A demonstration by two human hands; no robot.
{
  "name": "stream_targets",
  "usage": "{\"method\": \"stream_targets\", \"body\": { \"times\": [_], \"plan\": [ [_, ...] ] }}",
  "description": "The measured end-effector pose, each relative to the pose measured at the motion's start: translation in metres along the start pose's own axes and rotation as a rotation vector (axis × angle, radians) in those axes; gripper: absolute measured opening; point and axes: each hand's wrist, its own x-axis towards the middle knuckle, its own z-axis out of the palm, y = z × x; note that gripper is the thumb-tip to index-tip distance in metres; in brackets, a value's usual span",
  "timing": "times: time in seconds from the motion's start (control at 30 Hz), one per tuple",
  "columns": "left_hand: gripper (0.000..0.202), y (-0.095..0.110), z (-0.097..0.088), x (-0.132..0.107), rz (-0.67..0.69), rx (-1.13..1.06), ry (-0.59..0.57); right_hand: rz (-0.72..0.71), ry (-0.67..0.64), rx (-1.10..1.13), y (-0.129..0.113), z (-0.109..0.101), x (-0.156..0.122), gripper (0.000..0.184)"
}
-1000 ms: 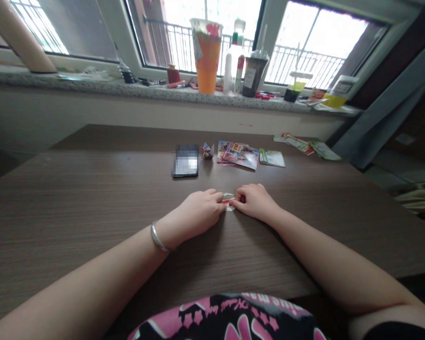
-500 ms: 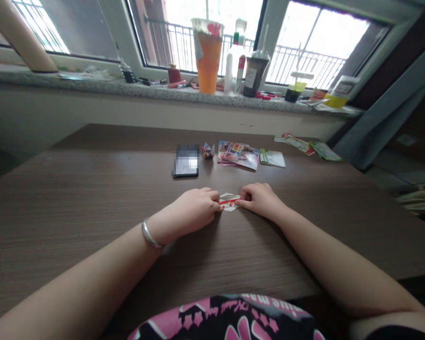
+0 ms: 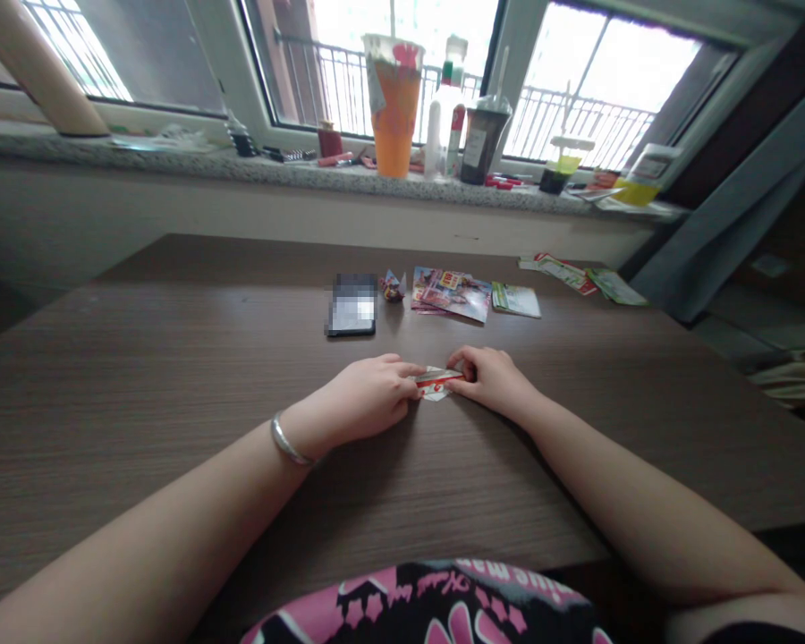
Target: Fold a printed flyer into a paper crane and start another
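Observation:
A small folded piece of red-and-white printed paper (image 3: 436, 382) lies on the brown wooden table (image 3: 174, 376) straight ahead of me. My left hand (image 3: 366, 399), with a silver bracelet on the wrist, pinches its left end with curled fingers. My right hand (image 3: 491, 380) pinches the right end, fingers also curled. Both hands rest on the tabletop and hide most of the paper.
Farther back lie a dark phone (image 3: 352, 305), a small folded paper figure (image 3: 393, 285), a stack of colourful leaflets (image 3: 451, 292) and more leaflets (image 3: 563, 270) to the right. On the stone windowsill (image 3: 174, 164) stand an orange cup (image 3: 394, 105), bottles and other cups.
The hands drew slightly apart, showing more of the paper, then the right hand's fingers came back over its right end. The arms have barely moved.

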Motion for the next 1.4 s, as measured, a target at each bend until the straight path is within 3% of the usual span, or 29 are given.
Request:
{"method": "stream_targets", "body": {
  "times": [0.43,0.67,0.8,0.9,1.07,1.23,1.4],
  "plan": [
    [0.022,0.002,0.004,0.004,0.041,0.015,0.05,-0.166,0.08,0.101,0.002,0.005,-0.002,0.016],
    [0.016,-0.001,0.01,0.007,-0.12,-0.034,0.117,-0.283,0.072,0.041,0.0,0.003,-0.003,0.016],
    [0.031,-0.002,0.014,0.006,-0.141,-0.058,0.16,-0.317,0.063,-0.002,-0.004,0.001,-0.005,0.017],
    [0.04,-0.003,0.017,0.005,-0.137,-0.049,0.171,-0.328,0.065,-0.023,-0.008,0.0,-0.007,0.016],
    [0.03,-0.003,0.017,0.004,-0.127,-0.068,0.148,-0.323,0.075,0.0,-0.01,-0.001,-0.007,0.012],
    [0.028,-0.003,0.017,0.005,-0.128,-0.084,0.153,-0.225,0.138,0.049,-0.009,0.001,-0.006,0.01],
    [0.032,-0.003,0.019,0.004,-0.144,-0.08,0.16,-0.259,0.1,0.086,-0.006,0.005,-0.004,0.007]
  ]
}}
